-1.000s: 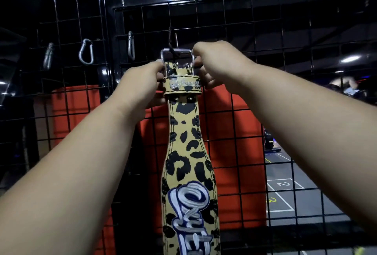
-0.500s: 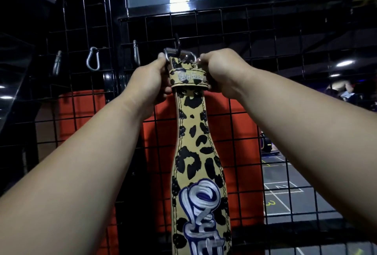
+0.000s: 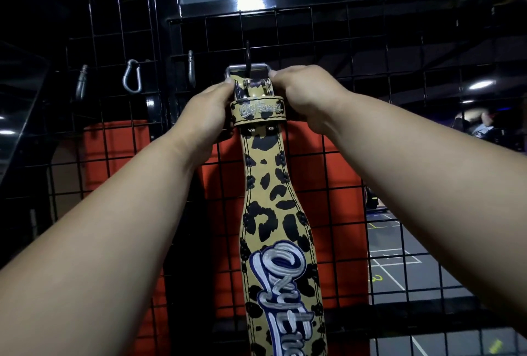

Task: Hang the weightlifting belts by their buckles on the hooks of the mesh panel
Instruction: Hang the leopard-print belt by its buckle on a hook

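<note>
Both hands, left hand [image 3: 208, 110] and right hand [image 3: 302, 93], pinch the leopard belt [image 3: 273, 198] at its buckle [image 3: 247, 68], at 12 o'clock, threaded over the hook [image 3: 248, 54] (seemingly seated); releasing remains.

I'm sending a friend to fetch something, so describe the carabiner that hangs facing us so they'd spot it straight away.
Find the black mesh panel where two hands hold the leopard-print belt by its buckle. Look left, past the black post, to the darker mesh. The silver carabiner there shows its full open loop, while the clips on either side of it appear edge-on, as thin bars.
</note>
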